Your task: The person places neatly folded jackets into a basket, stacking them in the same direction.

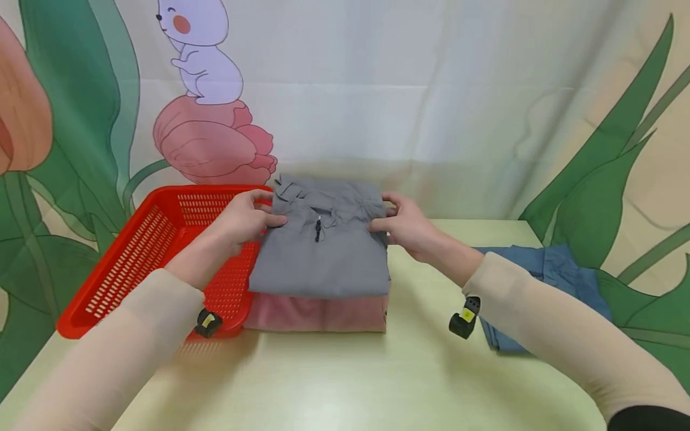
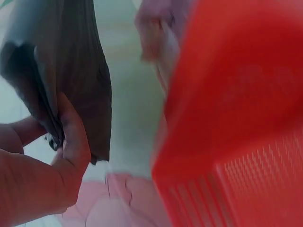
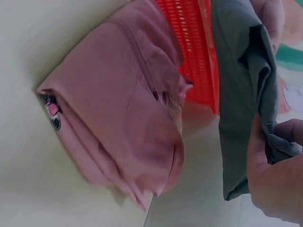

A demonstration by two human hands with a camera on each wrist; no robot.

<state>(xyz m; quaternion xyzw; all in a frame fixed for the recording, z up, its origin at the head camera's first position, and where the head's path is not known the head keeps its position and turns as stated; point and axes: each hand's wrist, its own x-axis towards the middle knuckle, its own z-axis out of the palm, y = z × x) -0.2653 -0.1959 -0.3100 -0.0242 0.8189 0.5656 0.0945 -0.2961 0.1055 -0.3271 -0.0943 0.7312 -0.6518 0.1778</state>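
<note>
Between my two hands hangs a folded grey garment (image 1: 323,263) with a gathered waistband and a short dark drawstring. My left hand (image 1: 245,218) pinches its left edge near the waistband, thumb in front and fingers behind. At the opposite edge my right hand (image 1: 404,224) grips it the same way. In the right wrist view the grey garment (image 3: 236,109) is held above a folded pink garment (image 3: 118,94), with a gap between them. The pink garment lies on the table, partly hidden by the grey one in the head view.
A red plastic basket (image 1: 215,305) with slotted walls stands left of the garments, under my left forearm. Folded blue clothing (image 1: 507,335) lies on the pale table (image 1: 334,383) at the right, partly behind my right sleeve. A printed curtain (image 1: 377,108) hangs behind the table.
</note>
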